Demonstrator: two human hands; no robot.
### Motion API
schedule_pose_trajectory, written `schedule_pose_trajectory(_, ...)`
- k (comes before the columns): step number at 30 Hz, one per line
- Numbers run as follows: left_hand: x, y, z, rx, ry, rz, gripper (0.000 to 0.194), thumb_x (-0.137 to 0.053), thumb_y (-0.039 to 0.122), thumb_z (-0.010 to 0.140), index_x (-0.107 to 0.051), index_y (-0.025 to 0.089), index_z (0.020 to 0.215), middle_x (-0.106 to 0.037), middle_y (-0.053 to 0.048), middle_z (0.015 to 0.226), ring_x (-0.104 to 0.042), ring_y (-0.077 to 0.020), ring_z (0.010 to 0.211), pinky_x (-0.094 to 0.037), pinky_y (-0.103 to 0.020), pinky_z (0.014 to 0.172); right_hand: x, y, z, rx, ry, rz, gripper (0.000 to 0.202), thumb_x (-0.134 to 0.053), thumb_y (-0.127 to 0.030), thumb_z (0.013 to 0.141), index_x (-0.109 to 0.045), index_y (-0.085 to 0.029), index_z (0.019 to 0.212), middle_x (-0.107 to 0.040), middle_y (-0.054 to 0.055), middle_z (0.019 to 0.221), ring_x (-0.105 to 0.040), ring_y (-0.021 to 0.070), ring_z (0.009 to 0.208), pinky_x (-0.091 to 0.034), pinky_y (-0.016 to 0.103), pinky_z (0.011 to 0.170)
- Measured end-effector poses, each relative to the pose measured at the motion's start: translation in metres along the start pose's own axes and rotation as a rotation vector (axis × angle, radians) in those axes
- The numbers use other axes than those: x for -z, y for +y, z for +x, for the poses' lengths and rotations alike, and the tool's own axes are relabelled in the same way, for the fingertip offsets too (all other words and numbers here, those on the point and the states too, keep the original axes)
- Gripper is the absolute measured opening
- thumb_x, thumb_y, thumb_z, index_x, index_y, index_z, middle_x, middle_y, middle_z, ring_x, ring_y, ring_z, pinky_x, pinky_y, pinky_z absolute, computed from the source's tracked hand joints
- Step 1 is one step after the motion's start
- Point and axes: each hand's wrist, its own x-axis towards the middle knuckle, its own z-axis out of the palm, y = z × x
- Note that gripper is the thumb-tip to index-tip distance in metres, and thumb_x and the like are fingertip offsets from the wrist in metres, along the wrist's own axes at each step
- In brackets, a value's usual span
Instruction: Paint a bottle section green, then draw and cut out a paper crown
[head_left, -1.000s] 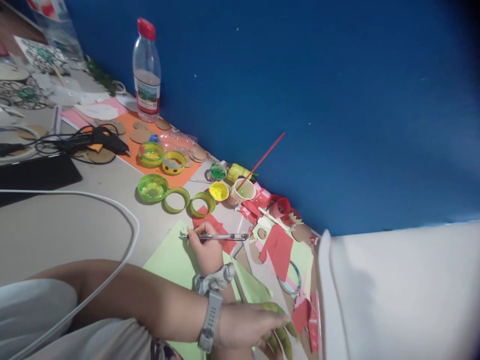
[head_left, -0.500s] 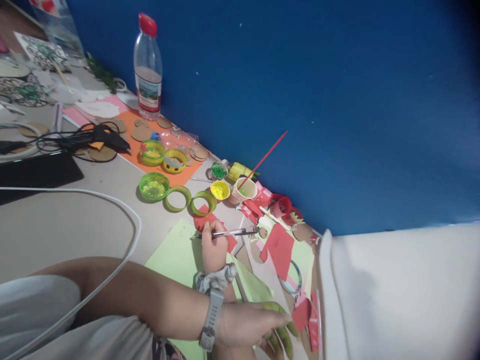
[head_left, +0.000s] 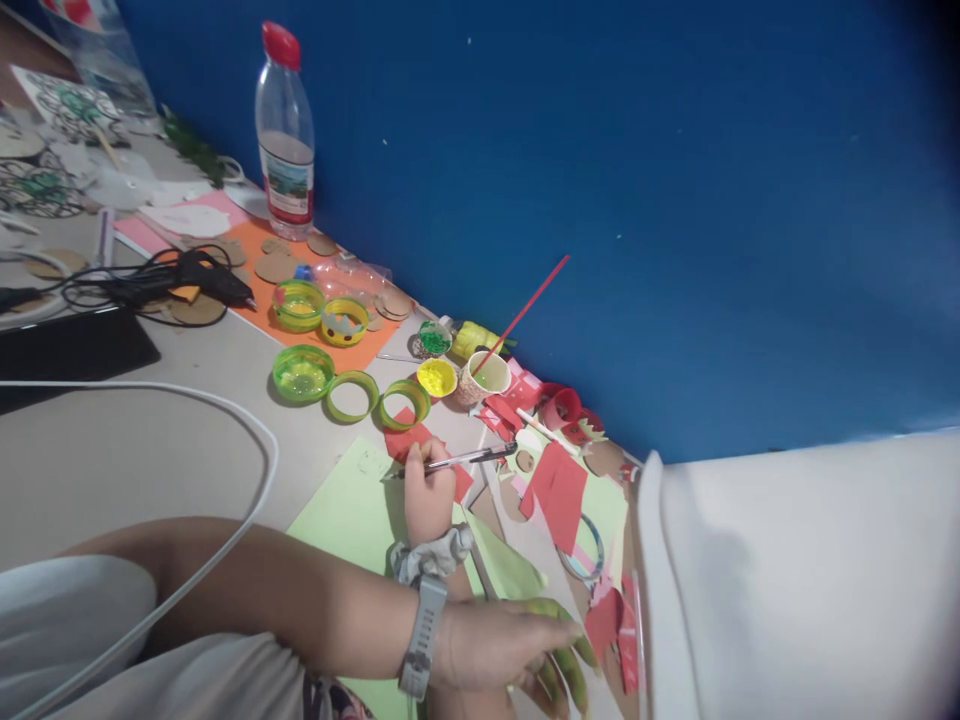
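My right hand (head_left: 430,490) grips a pen (head_left: 480,455), a slim one with a clear barrel and dark end. The pen's tip rests on or just above a light green paper sheet (head_left: 337,500), beside faint marks near its top corner. A grey scrunchie (head_left: 433,557) circles the right wrist. My left arm, wearing a grey watch (head_left: 424,635), crosses over the right forearm. Beyond it my left hand (head_left: 517,645) hangs with fingers stretched out and apart, holding nothing I can see. Green stain covers its fingers. Red paper (head_left: 409,432) lies beside the pen hand.
Yellow-green rings (head_left: 352,397), a yellow paint cup (head_left: 436,378) and a paper cup (head_left: 484,380) with a red stick stand past the sheet. A bottle (head_left: 286,140) is by the blue partition (head_left: 600,150). A glue gun (head_left: 214,278) and white cable (head_left: 255,420) lie left.
The view has shifted slightly, so the table objects sit a little further left. The pen's back end has tilted up slightly; the left hand keeps its place.
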Motion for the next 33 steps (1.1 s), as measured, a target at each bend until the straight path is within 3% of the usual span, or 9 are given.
schedule_pose_trajectory(9,-0.0021,0.0035,-0.0046,-0.002,0.005,0.002,0.032,-0.032,0.019,0.092,-0.059,0.010,0.078,-0.058,-0.002,0.059,-0.050,-0.0088,0.044,-0.039,-0.024,0.056,-0.0034,0.0017,-0.0021,-0.005,-0.099,-0.025,0.031,-0.057,-0.036,0.082,-0.037,-0.022,0.062,-0.035,-0.009,0.052,-0.034,0.0095,0.047,-0.029,0.022,0.047)
schedule_pose_trajectory(17,0.0009,-0.0004,-0.0011,-0.024,-0.023,0.004,0.030,-0.039,0.030,0.091,-0.060,0.010,0.082,-0.060,-0.003,0.064,-0.053,-0.0095,0.049,-0.040,-0.025,0.059,0.0000,0.0040,0.0011,0.020,-0.034,-0.027,0.030,-0.044,-0.027,0.086,-0.027,-0.024,0.061,-0.028,-0.008,0.053,-0.034,0.0105,0.049,-0.028,0.023,0.048)
schedule_pose_trajectory(23,0.0014,-0.0025,0.0000,-0.035,-0.020,0.001,0.031,-0.033,0.021,0.092,-0.058,0.010,0.079,-0.059,-0.004,0.063,-0.051,-0.0093,0.045,-0.039,-0.025,0.057,-0.0029,0.0031,-0.0012,0.025,-0.086,-0.051,0.033,-0.054,-0.033,0.084,-0.033,-0.023,0.061,-0.032,-0.009,0.052,-0.034,0.0098,0.047,-0.028,0.023,0.047)
schedule_pose_trajectory(33,-0.0013,0.0001,-0.0046,-0.030,-0.013,0.019,0.028,-0.038,0.029,0.089,-0.056,0.012,0.077,-0.058,-0.003,0.061,-0.050,-0.0091,0.046,-0.037,-0.024,0.056,0.0031,-0.0035,0.0006,0.045,0.077,-0.071,0.030,-0.042,-0.025,0.086,-0.027,-0.025,0.060,-0.029,-0.008,0.050,-0.033,0.0116,0.049,-0.026,0.025,0.048)
